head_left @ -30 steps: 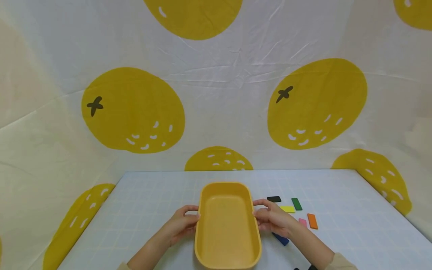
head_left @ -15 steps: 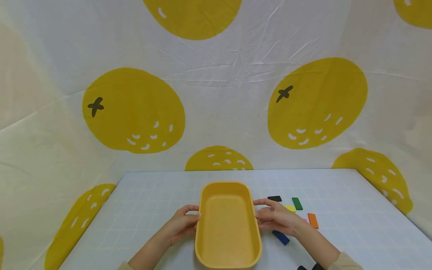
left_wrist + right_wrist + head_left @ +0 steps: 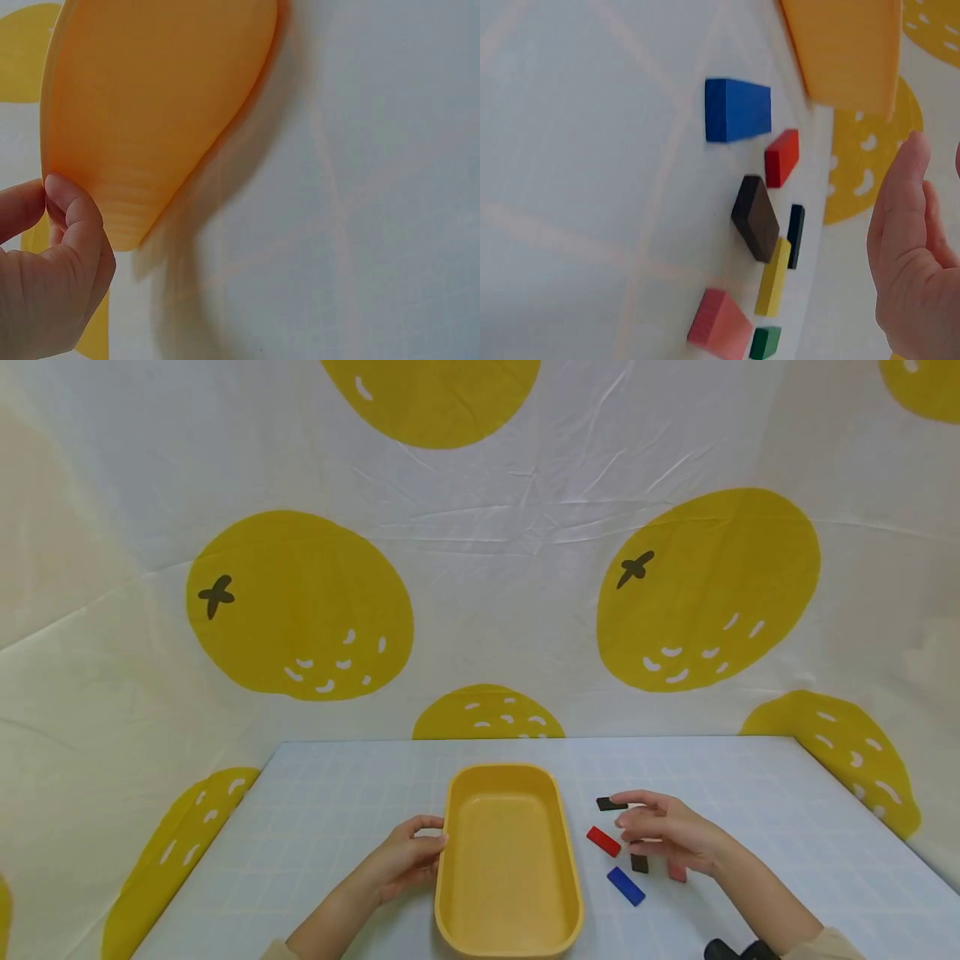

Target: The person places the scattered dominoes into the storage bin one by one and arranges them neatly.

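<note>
A yellow-orange plastic tray (image 3: 510, 868), with bare inside, stands on the white table in the head view. My left hand (image 3: 408, 860) pinches its left rim; in the left wrist view the thumb and a finger of the left hand (image 3: 56, 262) meet at the tray's edge (image 3: 165, 97). My right hand (image 3: 671, 831) is off the tray, above small rectangular blocks, fingers loosely bent and holding nothing. Around it lie a black block (image 3: 609, 804), a red block (image 3: 603, 841), a blue block (image 3: 626, 886), a dark brown block (image 3: 639, 863) and a pinkish-red block (image 3: 677, 871).
In the right wrist view a yellow block (image 3: 773, 277) and a green block (image 3: 765, 343) lie among the others. Black rounded objects (image 3: 738, 950) show by the right sleeve. A white cloth (image 3: 502, 568) printed with yellow fruit hangs behind the table.
My right hand has let go of the tray's right rim and moved right, over the blocks. The red and dark brown blocks have come into sight. My left hand and the tray have stayed put.
</note>
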Demonstrator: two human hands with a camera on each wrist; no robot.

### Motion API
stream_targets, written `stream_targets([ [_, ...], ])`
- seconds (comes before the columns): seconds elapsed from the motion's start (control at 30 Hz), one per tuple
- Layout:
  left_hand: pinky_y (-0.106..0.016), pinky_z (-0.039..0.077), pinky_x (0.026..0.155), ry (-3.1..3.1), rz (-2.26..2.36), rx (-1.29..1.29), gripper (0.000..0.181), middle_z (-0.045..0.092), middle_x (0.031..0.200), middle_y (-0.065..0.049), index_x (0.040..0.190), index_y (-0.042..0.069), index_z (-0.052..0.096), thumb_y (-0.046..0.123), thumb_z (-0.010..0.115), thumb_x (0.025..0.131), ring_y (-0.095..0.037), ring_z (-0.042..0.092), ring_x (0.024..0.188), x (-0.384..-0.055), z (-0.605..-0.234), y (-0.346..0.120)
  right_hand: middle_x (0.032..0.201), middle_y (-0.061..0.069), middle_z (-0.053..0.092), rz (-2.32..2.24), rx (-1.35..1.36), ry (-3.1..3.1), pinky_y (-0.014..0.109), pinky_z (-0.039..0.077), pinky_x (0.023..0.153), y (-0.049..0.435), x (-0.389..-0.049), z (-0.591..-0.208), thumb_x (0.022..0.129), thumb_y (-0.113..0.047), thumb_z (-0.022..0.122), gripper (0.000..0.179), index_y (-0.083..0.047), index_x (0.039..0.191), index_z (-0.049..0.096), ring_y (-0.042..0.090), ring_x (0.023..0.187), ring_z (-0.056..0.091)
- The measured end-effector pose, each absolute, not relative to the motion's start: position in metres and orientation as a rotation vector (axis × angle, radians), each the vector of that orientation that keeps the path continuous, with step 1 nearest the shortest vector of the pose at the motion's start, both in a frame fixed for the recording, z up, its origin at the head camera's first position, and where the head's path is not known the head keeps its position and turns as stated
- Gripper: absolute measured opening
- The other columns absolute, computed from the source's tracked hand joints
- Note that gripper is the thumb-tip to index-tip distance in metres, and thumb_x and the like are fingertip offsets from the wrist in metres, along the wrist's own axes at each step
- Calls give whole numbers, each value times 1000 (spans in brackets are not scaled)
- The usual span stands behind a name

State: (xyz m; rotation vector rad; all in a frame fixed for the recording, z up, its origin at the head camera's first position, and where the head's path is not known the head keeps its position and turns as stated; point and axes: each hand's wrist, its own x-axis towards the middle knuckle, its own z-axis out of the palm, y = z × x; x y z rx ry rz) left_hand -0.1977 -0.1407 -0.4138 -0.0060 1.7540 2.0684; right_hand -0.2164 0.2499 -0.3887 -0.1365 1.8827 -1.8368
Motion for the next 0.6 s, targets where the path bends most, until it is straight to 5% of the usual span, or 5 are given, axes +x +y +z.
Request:
stream_targets([
  [0.23, -22, 51, 64, 1870, 2053, 31, 45, 64, 85, -7, 125, -14, 39, 1, 58, 87, -10, 59, 69, -199, -412, -140, 107, 8, 58, -1836, -53, 1953, 37, 50, 83, 286, -216, -391, 92, -16, 58, 43, -5, 132, 46, 23, 96, 60],
  [0.6, -23, 52, 68, 1889, 2081, 35, 48, 62, 86, -6, 129, -14, 39, -2, 60, 87, -10, 60, 72, -199, -413, -139, 117, 11, 56, -1825, 28, 2026, 40, 47, 89, 327, -220, -400, 92, -18, 57, 47, -5, 136, 44, 23, 103, 58],
])
